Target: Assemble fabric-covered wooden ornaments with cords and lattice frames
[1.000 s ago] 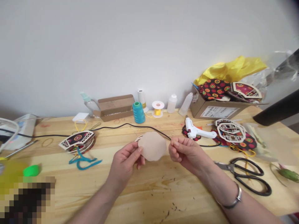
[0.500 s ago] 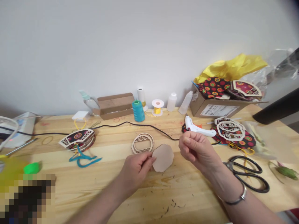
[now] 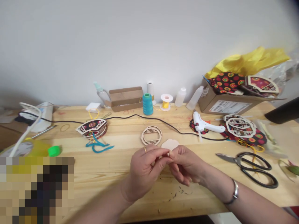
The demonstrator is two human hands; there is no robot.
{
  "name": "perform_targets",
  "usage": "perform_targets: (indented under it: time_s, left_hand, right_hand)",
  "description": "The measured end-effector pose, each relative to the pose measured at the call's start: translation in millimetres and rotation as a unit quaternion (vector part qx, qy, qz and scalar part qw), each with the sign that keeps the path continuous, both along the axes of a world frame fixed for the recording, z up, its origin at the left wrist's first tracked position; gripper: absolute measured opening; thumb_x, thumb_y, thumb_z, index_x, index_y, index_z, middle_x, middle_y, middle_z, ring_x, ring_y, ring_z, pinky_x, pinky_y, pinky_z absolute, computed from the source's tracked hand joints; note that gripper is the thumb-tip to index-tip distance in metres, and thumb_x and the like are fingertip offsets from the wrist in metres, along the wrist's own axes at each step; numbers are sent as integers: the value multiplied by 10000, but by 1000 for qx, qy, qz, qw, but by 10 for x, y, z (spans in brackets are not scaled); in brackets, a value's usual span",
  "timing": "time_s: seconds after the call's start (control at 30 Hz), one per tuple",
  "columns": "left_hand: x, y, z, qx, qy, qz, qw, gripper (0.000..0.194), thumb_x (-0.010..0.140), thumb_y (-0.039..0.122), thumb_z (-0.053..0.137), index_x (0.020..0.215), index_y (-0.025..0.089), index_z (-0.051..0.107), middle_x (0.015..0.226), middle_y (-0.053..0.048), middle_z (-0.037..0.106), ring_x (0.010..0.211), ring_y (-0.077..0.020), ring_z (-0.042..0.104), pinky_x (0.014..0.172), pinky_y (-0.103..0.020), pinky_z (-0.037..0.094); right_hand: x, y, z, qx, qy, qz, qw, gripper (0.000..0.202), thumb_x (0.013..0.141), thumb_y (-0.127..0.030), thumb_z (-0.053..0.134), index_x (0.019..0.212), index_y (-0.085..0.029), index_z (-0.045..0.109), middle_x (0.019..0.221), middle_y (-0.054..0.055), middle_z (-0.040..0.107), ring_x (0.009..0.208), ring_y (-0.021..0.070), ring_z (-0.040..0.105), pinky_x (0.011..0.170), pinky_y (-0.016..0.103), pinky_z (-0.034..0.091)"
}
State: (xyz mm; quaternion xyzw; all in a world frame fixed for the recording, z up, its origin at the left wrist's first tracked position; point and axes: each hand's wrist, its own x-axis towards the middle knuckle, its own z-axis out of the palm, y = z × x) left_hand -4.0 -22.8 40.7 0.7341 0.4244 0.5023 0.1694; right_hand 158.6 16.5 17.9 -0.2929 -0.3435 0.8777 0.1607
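My left hand and my right hand meet at the fingertips over the middle of the table. Each hand's thumb and fingers are pinched together; whatever lies between them is too small to make out. Just behind the fingers, a pale scalloped piece rests on the table, partly hidden by my right hand. A round wooden lattice frame lies beyond my left hand. Dark scraps are scattered below the hands.
A white glue gun and black-handled scissors lie at the right. Behind stand a teal thread cone, a yellow spool and a cardboard box of patterned fabric. A fan-shaped piece with blue cord lies left.
My left hand has let go of the scalloped piece, which now lies on the table. Both hands have come together at the fingertips. The camera view has shifted.
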Motion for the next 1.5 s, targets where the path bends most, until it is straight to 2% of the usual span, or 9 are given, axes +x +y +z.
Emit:
perform_targets:
  time_s: [0.47, 0.83, 0.93, 1.2, 1.33, 1.4, 1.5]
  left_hand:
    - [-40, 46, -78, 55, 42, -11, 998, 184, 816, 33, 575, 957, 117, 657, 823, -60, 698, 781, -114, 642, 715, -195, 518]
    - [-90, 49, -46, 135, 125, -15, 983, 248, 792, 24, 545, 984, 161, 621, 822, -53, 699, 753, -150, 628, 716, -289, 523]
    - [-79, 45, -37, 122, 117, -18, 986, 245, 784, 20, 541, 968, 163, 619, 809, -48, 691, 738, -146, 617, 715, -292, 517]
    - [-53, 30, -56, 21, 31, -39, 999, 215, 773, 11, 569, 920, 152, 640, 762, -29, 641, 717, -120, 572, 677, -246, 483]
    - [-54, 38, -89, 0, 11, -25, 1000, 206, 783, 24, 574, 925, 157, 642, 776, -30, 640, 725, -122, 572, 673, -244, 475]
    - [-57, 43, -89, -22, 2, -19, 1000, 177, 794, 46, 569, 913, 158, 637, 756, -29, 627, 709, -125, 566, 652, -246, 466]
    - [-64, 50, -60, -69, -3, -39, 997, 110, 818, 89, 530, 822, 162, 612, 666, -12, 568, 626, -120, 524, 578, -244, 429]
  right_hand:
    - [32, 61, -9, -2, -22, 24, 999, 538, 667, -605, 684, 470, -138, 503, 347, -9, 551, 216, 74, 442, 186, 124, 214]
    - [30, 70, -33, -24, -21, 39, 999, 538, 669, -593, 693, 460, -139, 492, 345, -1, 551, 212, 76, 433, 177, 121, 213]
    - [29, 75, -35, -24, -22, 40, 999, 538, 662, -593, 698, 460, -138, 494, 340, 0, 548, 209, 75, 430, 175, 121, 221]
    - [50, 87, -18, -5, -15, 54, 998, 522, 663, -571, 705, 462, -129, 513, 357, -5, 561, 214, 65, 431, 187, 119, 232]
    - [33, 38, 15, 25, -33, 130, 991, 506, 668, -554, 707, 477, -108, 565, 390, -9, 565, 261, 64, 481, 218, 119, 281]
    - [40, 19, 64, 36, -33, 215, 975, 411, 696, -476, 721, 565, -101, 616, 467, -19, 595, 331, 51, 526, 281, 104, 342]
    - [141, 53, 187, 56, 16, 374, 926, 284, 756, -386, 698, 780, -104, 681, 650, -1, 641, 520, 37, 591, 498, 101, 459]
